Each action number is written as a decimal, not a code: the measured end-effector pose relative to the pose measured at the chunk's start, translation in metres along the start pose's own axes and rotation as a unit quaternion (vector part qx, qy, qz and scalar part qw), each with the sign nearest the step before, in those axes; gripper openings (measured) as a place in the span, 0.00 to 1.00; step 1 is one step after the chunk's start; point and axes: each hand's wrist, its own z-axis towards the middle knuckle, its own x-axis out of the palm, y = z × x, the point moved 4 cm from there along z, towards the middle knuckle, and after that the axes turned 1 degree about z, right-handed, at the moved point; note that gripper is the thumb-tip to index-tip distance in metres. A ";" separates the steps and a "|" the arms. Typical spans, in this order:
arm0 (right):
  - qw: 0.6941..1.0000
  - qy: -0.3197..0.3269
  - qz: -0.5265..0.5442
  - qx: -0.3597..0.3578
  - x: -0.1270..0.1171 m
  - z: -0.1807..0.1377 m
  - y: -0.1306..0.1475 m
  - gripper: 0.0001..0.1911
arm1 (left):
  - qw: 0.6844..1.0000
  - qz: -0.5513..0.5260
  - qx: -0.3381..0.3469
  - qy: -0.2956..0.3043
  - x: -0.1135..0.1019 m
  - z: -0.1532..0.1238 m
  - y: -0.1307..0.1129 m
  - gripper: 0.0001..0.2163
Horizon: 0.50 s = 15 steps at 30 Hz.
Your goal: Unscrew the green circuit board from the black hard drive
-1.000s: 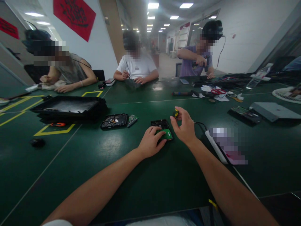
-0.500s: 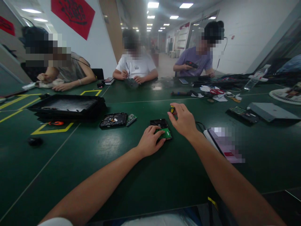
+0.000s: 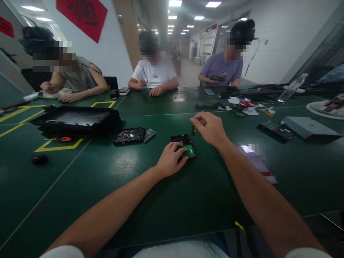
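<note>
Right hand [image 3: 211, 128]: curled closed around a yellow-and-black tool [image 3: 194, 129], near the green-boarded drive [image 3: 190, 152].
Left hand [image 3: 170, 159]: loosely spread, resting on that drive.
Green-boarded drive: lying on the table [image 3: 150, 211], right of an opened drive [image 3: 129, 136].

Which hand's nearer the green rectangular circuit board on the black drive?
Left. Left hand rests on the green circuit board; right hand is off it, beyond and rightward, gripping a yellow-black tool.

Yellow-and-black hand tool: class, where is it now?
Slightly right of the head view's centre, the tool is in the person's right hand, near a black drive with green circuit board.
</note>
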 end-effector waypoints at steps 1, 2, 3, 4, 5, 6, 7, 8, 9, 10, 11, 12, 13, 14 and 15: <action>1.000 0.002 0.005 0.001 0.000 0.000 0.000 0.13 | 1.000 -0.002 0.001 -0.001 0.000 0.000 0.000 0.18; 1.000 0.001 0.009 0.000 0.000 0.000 0.001 0.12 | 1.000 -0.003 0.001 -0.002 -0.001 0.000 -0.001 0.18; 1.000 -0.002 0.012 -0.003 0.001 -0.001 0.002 0.11 | 1.000 -0.003 0.002 -0.002 -0.001 0.000 -0.001 0.18; 1.000 -0.005 0.016 -0.009 0.002 -0.002 0.003 0.11 | 1.000 -0.003 0.002 -0.002 -0.001 0.000 -0.001 0.18; 1.000 -0.010 0.018 -0.016 0.003 -0.003 0.005 0.10 | 1.000 -0.003 0.001 -0.002 -0.001 0.000 -0.001 0.18; 0.999 -0.016 0.016 -0.027 0.004 -0.004 0.006 0.10 | 1.000 -0.003 0.001 -0.002 -0.001 0.000 -0.001 0.18; 0.999 -0.024 0.012 -0.039 0.005 -0.005 0.008 0.11 | 1.000 -0.002 0.000 -0.003 -0.001 0.000 0.000 0.18; 0.998 -0.033 0.009 -0.049 0.006 -0.007 0.008 0.12 | 1.000 -0.002 -0.002 -0.004 -0.001 0.000 0.000 0.18; 0.997 -0.043 0.008 -0.057 0.007 -0.010 0.009 0.13 | 1.000 -0.002 -0.004 -0.004 0.000 0.000 0.000 0.18; 0.997 -0.052 0.012 -0.063 0.008 -0.012 0.009 0.14 | 1.000 -0.002 -0.005 -0.003 0.000 0.000 0.000 0.18; 0.996 -0.059 0.015 -0.069 0.009 -0.015 0.008 0.14 | 1.000 -0.002 -0.006 -0.002 0.000 0.000 0.000 0.18; 0.995 -0.060 0.017 -0.076 0.011 -0.018 0.007 0.14 | 1.000 -0.002 -0.006 -0.001 0.000 0.000 0.000 0.18; 0.995 -0.053 0.020 -0.087 0.013 -0.022 0.006 0.14 | 1.000 -0.002 -0.006 -0.001 0.000 0.000 0.000 0.18; 0.994 -0.047 0.026 -0.096 0.015 -0.025 0.004 0.13 | 1.000 -0.002 -0.006 -0.003 -0.001 0.000 0.000 0.18; 0.993 -0.041 0.029 -0.102 0.017 -0.028 0.002 0.13 | 1.000 -0.003 -0.006 -0.004 -0.001 0.000 -0.001 0.18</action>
